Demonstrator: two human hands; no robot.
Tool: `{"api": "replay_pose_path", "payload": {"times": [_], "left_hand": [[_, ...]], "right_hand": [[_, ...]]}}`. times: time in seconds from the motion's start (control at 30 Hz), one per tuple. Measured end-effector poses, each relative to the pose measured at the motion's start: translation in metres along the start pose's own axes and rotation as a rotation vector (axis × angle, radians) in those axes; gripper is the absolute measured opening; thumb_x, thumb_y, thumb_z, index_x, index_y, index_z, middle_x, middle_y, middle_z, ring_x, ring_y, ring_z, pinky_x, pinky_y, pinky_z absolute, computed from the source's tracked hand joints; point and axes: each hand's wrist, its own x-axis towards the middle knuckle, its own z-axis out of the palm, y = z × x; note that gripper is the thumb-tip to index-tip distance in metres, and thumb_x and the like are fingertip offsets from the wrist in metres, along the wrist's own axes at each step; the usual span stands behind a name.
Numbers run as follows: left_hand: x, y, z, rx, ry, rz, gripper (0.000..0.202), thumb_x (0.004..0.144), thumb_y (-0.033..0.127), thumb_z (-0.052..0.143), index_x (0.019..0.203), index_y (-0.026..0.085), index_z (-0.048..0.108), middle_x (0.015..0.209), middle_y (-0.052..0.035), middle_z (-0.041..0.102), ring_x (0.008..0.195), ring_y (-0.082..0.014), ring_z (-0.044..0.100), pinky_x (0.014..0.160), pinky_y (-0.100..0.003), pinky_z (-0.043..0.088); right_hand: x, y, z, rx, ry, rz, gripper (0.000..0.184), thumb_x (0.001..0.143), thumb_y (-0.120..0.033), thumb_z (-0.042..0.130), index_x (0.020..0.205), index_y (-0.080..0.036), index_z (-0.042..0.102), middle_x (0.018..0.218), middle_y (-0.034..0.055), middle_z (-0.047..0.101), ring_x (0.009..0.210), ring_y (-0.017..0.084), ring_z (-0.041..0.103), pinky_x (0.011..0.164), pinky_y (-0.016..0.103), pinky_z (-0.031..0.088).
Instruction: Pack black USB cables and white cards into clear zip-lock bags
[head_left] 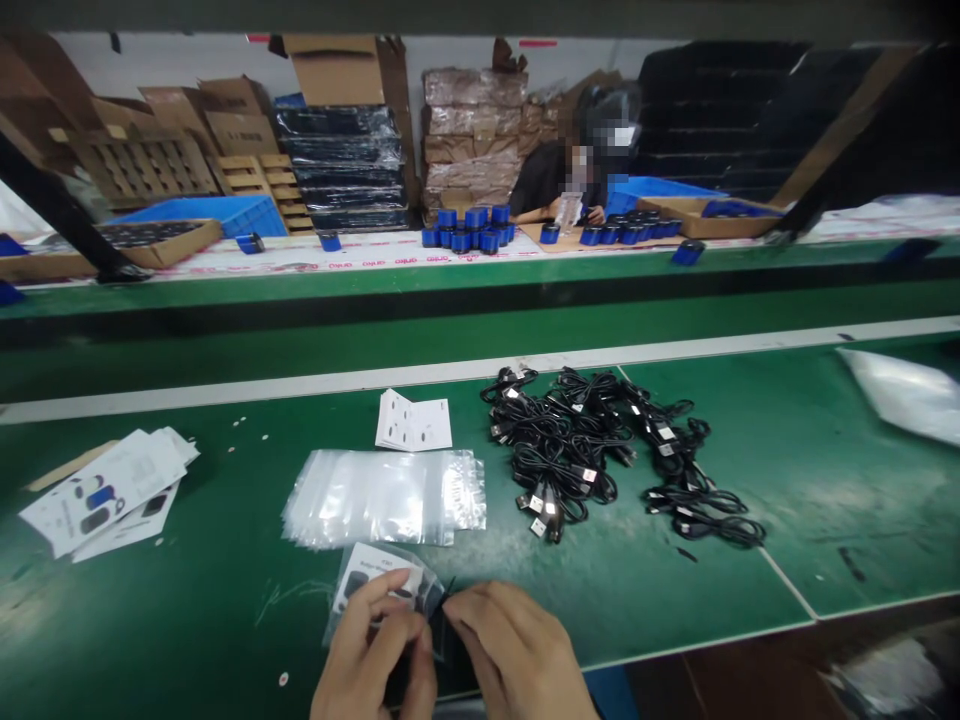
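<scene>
The left hand gripped a bagged leaflet; the right hand pinched a dark strand. Cables and unfilled bags remained.

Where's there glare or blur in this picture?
Head view: bright glare on the stacked clear bags; head view, right edge: the white plastic bag looks soft and stretched; head view, background: pixelation hides part of the seated person.

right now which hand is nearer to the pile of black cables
Right. The right hand is on the near side of the cable pile, toward its left end; the left hand is farther off, down and left of it.
</scene>
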Motion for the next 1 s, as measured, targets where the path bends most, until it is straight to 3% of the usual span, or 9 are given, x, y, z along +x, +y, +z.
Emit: {"api": "replay_pose_path", "payload": {"times": [0.1, 0.17, 0.3, 0.37, 0.5, 0.57, 0.7, 0.87, 1.0], "left_hand": [[-0.001, 0.0, -0.001, 0.025, 0.01, 0.0, 0.015, 0.087, 0.015, 0.045, 0.082, 0.025, 0.056, 0.122, -0.006, 0.052, 0.095, -0.0176, 0.06, 0.078, -0.028, 0.047], [0.001, 0.001, -0.004, 0.036, 0.015, -0.008, 0.014, 0.087, 0.016, 0.047, 0.082, 0.025, 0.056, 0.125, -0.0053, 0.051, 0.093, -0.0181, 0.058, 0.078, -0.03, 0.046], [0.005, 0.007, -0.01, 0.036, 0.034, -0.008, 0.016, 0.087, 0.016, 0.047, 0.078, 0.025, 0.056, 0.125, -0.0047, 0.051, 0.098, -0.0201, 0.056, 0.083, -0.034, 0.045], [0.005, 0.009, -0.01, 0.022, 0.037, -0.03, 0.018, 0.088, 0.016, 0.046, 0.076, 0.025, 0.057, 0.125, -0.0046, 0.051, 0.101, -0.0204, 0.057, 0.084, -0.034, 0.045], [0.003, 0.008, -0.008, -0.036, 0.02, -0.09, 0.018, 0.089, 0.022, 0.046, 0.078, 0.025, 0.059, 0.126, -0.0039, 0.05, 0.092, -0.0179, 0.06, 0.081, -0.032, 0.047], [0.002, 0.008, -0.008, -0.038, 0.026, -0.087, 0.018, 0.09, 0.022, 0.045, 0.078, 0.025, 0.059, 0.126, -0.0043, 0.05, 0.092, -0.0175, 0.06, 0.08, -0.031, 0.047], [0.002, 0.009, -0.009, -0.005, 0.07, -0.063, 0.02, 0.089, 0.019, 0.043, 0.076, 0.024, 0.057, 0.124, -0.0072, 0.05, 0.1, -0.0199, 0.058, 0.079, -0.031, 0.047], [0.001, 0.012, -0.01, 0.02, 0.108, -0.072, 0.02, 0.087, 0.021, 0.044, 0.069, 0.024, 0.053, 0.124, -0.0081, 0.05, 0.087, -0.0188, 0.058, 0.072, -0.033, 0.047], [-0.002, 0.014, -0.006, 0.003, 0.092, -0.074, 0.021, 0.084, 0.018, 0.044, 0.066, 0.023, 0.053, 0.124, -0.0068, 0.049, 0.083, -0.017, 0.056, 0.071, -0.033, 0.048]], "right_hand": [[-0.008, -0.008, 0.009, 0.09, -0.02, 0.247, 0.021, 0.089, -0.01, 0.047, 0.096, -0.019, 0.064, 0.077, 0.0059, 0.069, 0.067, 0.018, 0.065, 0.064, 0.024, 0.053], [-0.013, -0.012, 0.012, 0.293, -0.053, 0.454, 0.017, 0.088, -0.022, 0.053, 0.097, -0.02, 0.067, 0.08, 0.0063, 0.07, 0.066, 0.017, 0.067, 0.063, 0.024, 0.054], [-0.017, -0.011, 0.012, 0.773, -0.157, 0.773, 0.047, 0.089, -0.056, 0.049, 0.109, -0.018, 0.067, 0.072, 0.0069, 0.071, 0.055, 0.017, 0.067, 0.05, 0.023, 0.054], [-0.018, -0.008, 0.01, 0.886, -0.202, 0.844, 0.054, 0.09, -0.06, 0.045, 0.116, -0.017, 0.064, 0.071, 0.0072, 0.072, 0.055, 0.017, 0.068, 0.046, 0.023, 0.053], [-0.013, -0.006, 0.005, 0.801, -0.276, 0.638, 0.04, 0.091, -0.037, 0.051, 0.126, -0.02, 0.06, 0.101, 0.0089, 0.074, 0.087, 0.022, 0.071, 0.077, 0.033, 0.056], [-0.008, -0.007, 0.001, 0.714, -0.344, 0.534, 0.042, 0.087, -0.022, 0.051, 0.127, -0.02, 0.06, 0.105, 0.0079, 0.073, 0.091, 0.022, 0.071, 0.084, 0.035, 0.054], [0.004, -0.011, -0.011, 0.581, -0.419, 0.529, 0.041, 0.083, -0.011, 0.048, 0.121, -0.019, 0.064, 0.082, 0.0056, 0.076, 0.065, 0.021, 0.073, 0.068, 0.03, 0.057], [0.015, -0.012, -0.027, 0.583, -0.533, 0.538, 0.037, 0.088, -0.009, 0.048, 0.113, -0.027, 0.069, 0.086, 0.0006, 0.075, 0.068, 0.017, 0.071, 0.064, 0.021, 0.054], [0.01, -0.012, -0.019, 0.44, -0.438, 0.495, 0.024, 0.086, -0.013, 0.051, 0.094, -0.021, 0.072, 0.076, 0.0005, 0.073, 0.059, 0.015, 0.068, 0.059, 0.02, 0.051]]}}
